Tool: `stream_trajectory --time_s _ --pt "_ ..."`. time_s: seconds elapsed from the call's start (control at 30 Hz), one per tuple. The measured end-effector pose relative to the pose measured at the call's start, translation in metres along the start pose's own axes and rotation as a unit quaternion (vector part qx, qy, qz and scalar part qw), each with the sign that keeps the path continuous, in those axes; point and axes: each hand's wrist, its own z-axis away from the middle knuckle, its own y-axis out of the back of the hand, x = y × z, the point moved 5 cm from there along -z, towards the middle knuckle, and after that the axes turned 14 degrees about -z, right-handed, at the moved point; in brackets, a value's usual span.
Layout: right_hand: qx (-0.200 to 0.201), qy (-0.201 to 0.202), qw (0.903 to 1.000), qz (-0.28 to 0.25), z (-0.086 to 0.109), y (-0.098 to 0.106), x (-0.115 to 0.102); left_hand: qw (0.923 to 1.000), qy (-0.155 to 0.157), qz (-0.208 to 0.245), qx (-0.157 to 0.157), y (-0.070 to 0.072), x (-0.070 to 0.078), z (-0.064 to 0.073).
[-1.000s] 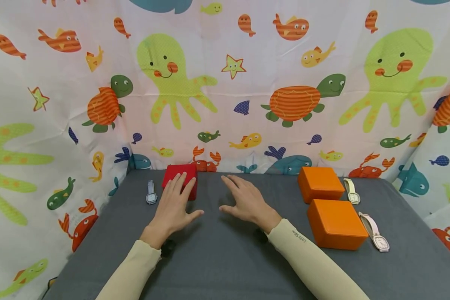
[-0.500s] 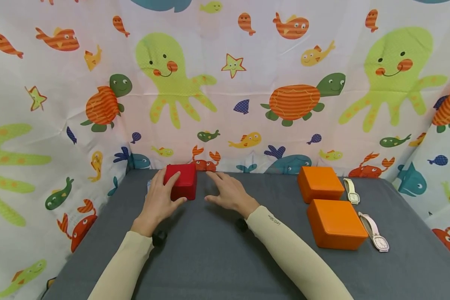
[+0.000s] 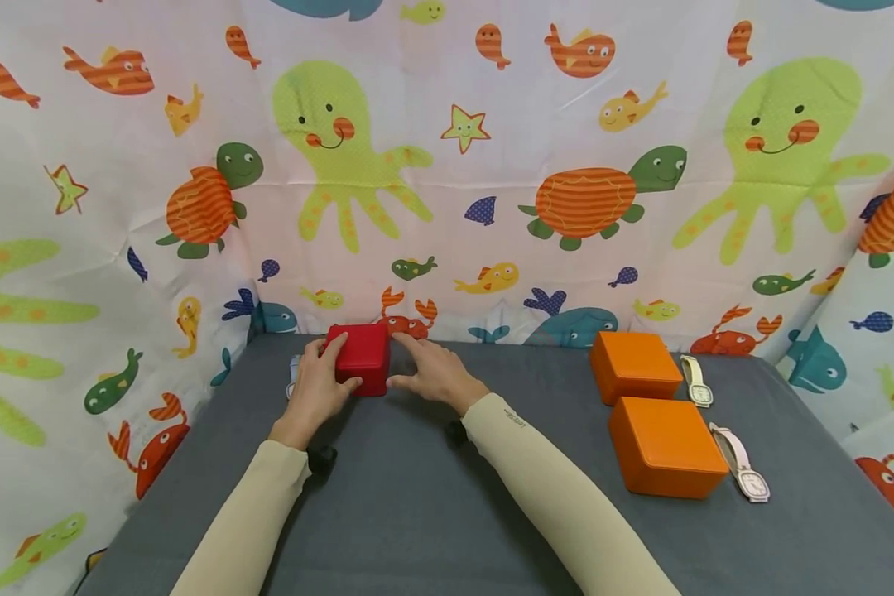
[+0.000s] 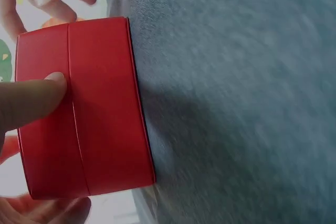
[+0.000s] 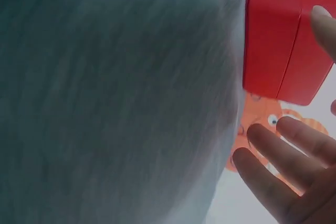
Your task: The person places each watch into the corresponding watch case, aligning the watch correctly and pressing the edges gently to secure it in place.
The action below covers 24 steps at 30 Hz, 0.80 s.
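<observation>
A small red box (image 3: 362,358) with a seam round it stands at the far left of the grey table. My left hand (image 3: 314,391) holds its left side; in the left wrist view the thumb (image 4: 39,100) presses the front by the seam and the fingers curl at the side. On the box's right is my right hand (image 3: 439,372), fingers extended. In the right wrist view those fingers (image 5: 281,156) are apart from the box, the thumb close to its front. A watch (image 3: 293,374) lies left of the box, partly hidden by my left hand.
Two orange boxes (image 3: 636,364) stand on the right of the grey table (image 3: 432,513), one nearer than the other. Beside them lie a cream-strapped watch (image 3: 697,382) and a pale pink-strapped watch (image 3: 742,465). A sea-animal curtain (image 3: 447,207) hangs behind and at both sides.
My left hand has gone from in front of the red box to its left side and taken hold. The right hand has moved left, to the box's right side. The box has stayed in place.
</observation>
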Motion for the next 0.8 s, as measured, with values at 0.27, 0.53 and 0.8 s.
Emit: stream_trajectory --time_s 0.27,0.53,0.8 --pt "-0.014 -0.004 0.9983 -0.056 -0.009 -0.012 -0.011 0.9981 0.039 0.034 -0.033 -0.005 -0.006 -0.002" --pt "-0.020 -0.008 0.9964 -0.082 -0.011 -0.024 -0.017 0.9974 0.038 0.033 -0.052 -0.007 -0.007 -0.001" --pt "-0.012 -0.017 0.9935 -0.112 -0.013 -0.027 -0.020 0.9969 0.046 0.042 -0.047 -0.003 -0.007 -0.002"
